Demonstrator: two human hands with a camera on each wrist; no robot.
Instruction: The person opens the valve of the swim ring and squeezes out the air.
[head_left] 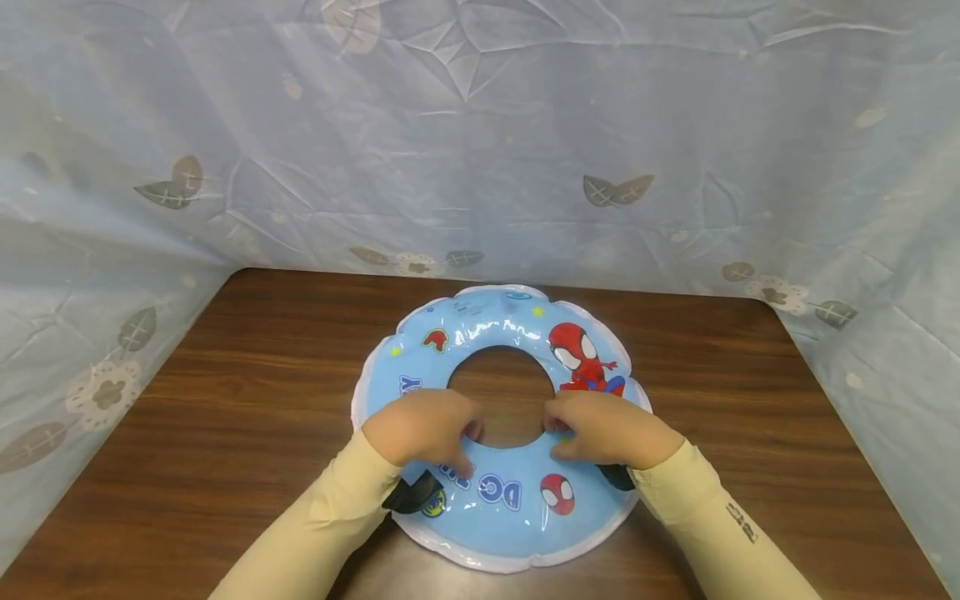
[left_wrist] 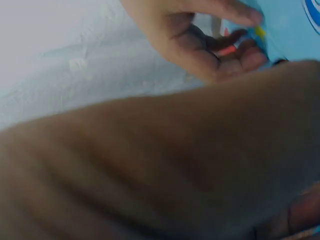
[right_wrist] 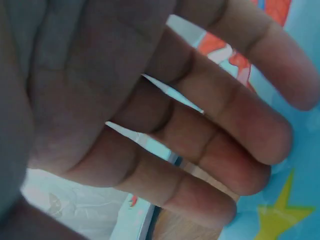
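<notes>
A light-blue inflatable swim ring (head_left: 510, 533) with a white scalloped rim lies on the brown table, printed with a red cartoon figure, letters and stars. At the left side of its centre hole, my left hand (head_left: 431, 425) holds the inner edge, fingers bent into the hole and thumb on top. Opposite it, my right hand (head_left: 611, 427) holds the inner edge in the same way. In the right wrist view the fingertips (right_wrist: 260, 135) lie against the blue surface near a yellow star. A dark blurred shape covers much of the left wrist view.
The wooden table (head_left: 247, 400) reaches out on both sides of the ring. A pale patterned curtain (head_left: 465, 150) hangs behind it and along both sides. Black wrist straps (head_left: 412, 493) overlap the ring below the cream sleeves (head_left: 318, 521).
</notes>
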